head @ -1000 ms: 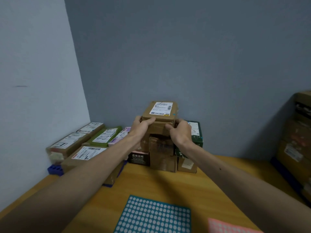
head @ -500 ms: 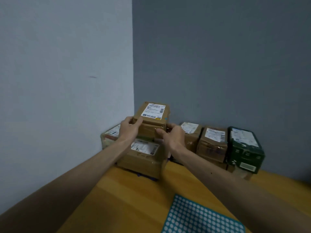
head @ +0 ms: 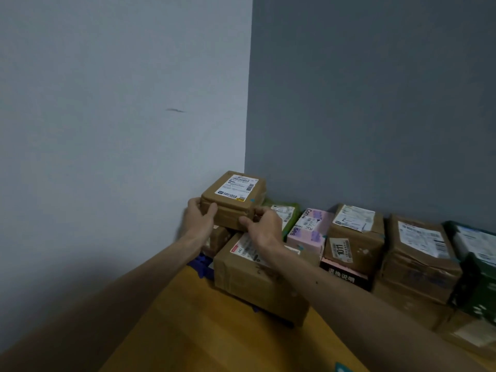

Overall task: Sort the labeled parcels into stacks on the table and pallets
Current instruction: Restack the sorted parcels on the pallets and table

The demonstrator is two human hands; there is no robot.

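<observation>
A small brown cardboard parcel [head: 233, 200] with a white label on top is held up in the room's corner, above the parcels on the blue pallet. My left hand [head: 199, 218] grips its near left corner. My right hand [head: 264, 228] grips its near right corner, thumb on the front face. Directly below lies a bigger brown parcel [head: 255, 280] with a label, partly hidden by my right forearm. Another brown box [head: 218, 238] shows under my left wrist.
A row of parcels runs along the back wall: a green one [head: 288, 213], a pink one [head: 308, 232], brown boxes [head: 354, 237] [head: 418, 253] and a dark green box [head: 475, 267]. A blue pallet [head: 200, 265] peeks out at the wooden table [head: 204, 334] edge.
Both hands have carried the small parcel leftward into the corner, above the pallet parcels. My view has swung left, so the row of parcels now lies to the right.
</observation>
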